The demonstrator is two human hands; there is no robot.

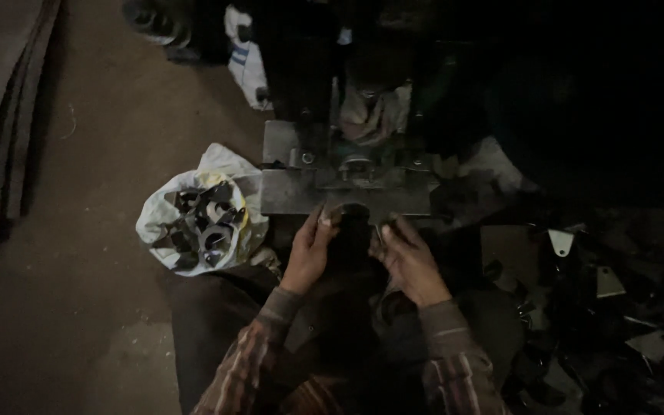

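Dimly, both hands (359,250) pinch a curved metal piece (345,213) before a steel press (347,188).

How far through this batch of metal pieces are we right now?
Done, apparently: curved pieces fill the white bag. In hand: left hand and right hand hold a dark piece at the press plate. Left, apparently: flat blanks heaped on the right.

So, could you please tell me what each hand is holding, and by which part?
The left hand pinches a small dark metal piece by its left edge at the press plate. The right hand seems to grip another small piece, too dark to tell where.
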